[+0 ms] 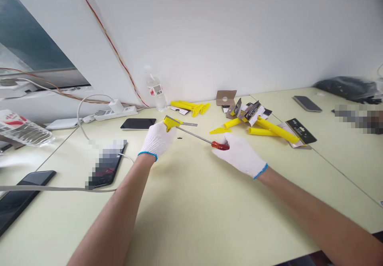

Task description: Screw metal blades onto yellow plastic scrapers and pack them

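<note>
Both my hands wear white knit gloves with blue cuffs. My left hand (159, 139) is closed around a yellow scraper head (171, 123), from which a thin metal blade (189, 124) sticks out to the right. In my right hand (239, 154) is a screwdriver (220, 145) with a red handle; its long shaft points left and the tip meets the scraper head. Exactly where the tip sits is too small to tell. A small dark piece (180, 138) lies on the table just below the shaft. Beyond it rests a flat yellow piece (220, 130).
Yellow scrapers (191, 107) lie at the back by a water bottle (156, 92). Yellow tubular handles (273, 130) and cardboard packaging (253, 112) are piled right of centre. Phones (138, 124), a power strip (116, 113) and a cable (60, 188) occupy the left side.
</note>
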The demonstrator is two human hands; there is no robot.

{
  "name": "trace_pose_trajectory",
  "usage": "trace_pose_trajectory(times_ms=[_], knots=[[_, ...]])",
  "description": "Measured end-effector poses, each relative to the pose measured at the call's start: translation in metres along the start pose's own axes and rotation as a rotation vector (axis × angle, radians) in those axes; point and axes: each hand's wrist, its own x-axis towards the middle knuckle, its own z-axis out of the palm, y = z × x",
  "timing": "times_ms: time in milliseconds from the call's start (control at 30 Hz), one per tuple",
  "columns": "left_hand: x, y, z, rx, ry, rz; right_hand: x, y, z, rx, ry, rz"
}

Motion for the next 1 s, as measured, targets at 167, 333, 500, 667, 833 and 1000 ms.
trace_pose_trajectory(times_ms=[167,333,500,667,833,1000], knots=[[0.003,-0.005,0.003,0.089,0.003,0.039,-0.005,-0.004,0.004,-0.259,0.175,-0.173],[0.004,-0.006,0.006,0.081,0.020,0.048,0.000,-0.001,-0.002,-0.011,-0.083,-0.068],[0.005,-0.005,0.005,0.097,0.024,0.034,0.005,0.003,-0.005,0.248,-0.274,0.161],[0.004,-0.005,0.005,0.086,0.011,0.026,0.001,0.003,0.002,-0.069,0.119,-0.090],[0.005,-0.006,0.006,0.099,0.023,0.037,-0.005,0.003,0.010,-0.368,0.255,-0.239],[0.006,-0.008,0.005,0.102,0.023,0.038,-0.005,-0.004,0.004,-0.232,0.092,-0.186]])
